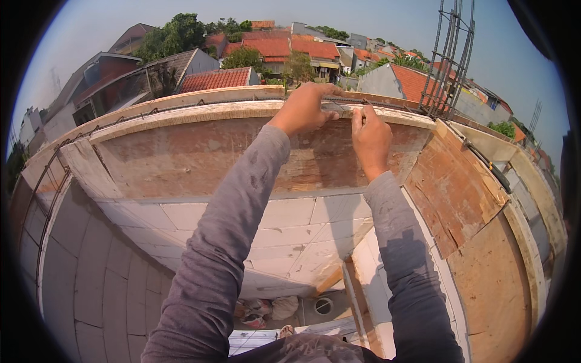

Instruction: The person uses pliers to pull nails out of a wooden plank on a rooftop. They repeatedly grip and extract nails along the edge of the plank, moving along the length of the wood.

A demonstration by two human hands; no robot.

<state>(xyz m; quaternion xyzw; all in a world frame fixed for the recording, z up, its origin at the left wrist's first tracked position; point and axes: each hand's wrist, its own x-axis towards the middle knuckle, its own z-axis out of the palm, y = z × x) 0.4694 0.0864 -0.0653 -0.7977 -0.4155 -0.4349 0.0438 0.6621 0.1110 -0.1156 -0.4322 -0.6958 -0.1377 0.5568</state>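
Both arms reach forward to the top of a plywood formwork panel with a timber strip along its upper edge. My left hand lies over the strip, fingers stretched across towards the steel rebar behind it, thumb on the near side. Just right of it, my right hand is curled at the strip with thumb and fingertips pinched together; whether something thin is between them cannot be told. Rebar with wire ties runs in the gap between the near and far form boards.
A vertical rebar column cage rises at the right, beside more plywood formwork and a dark hose-like thing. Below are light block walls, sacks and a round opening far down. Bent rebar stands left.
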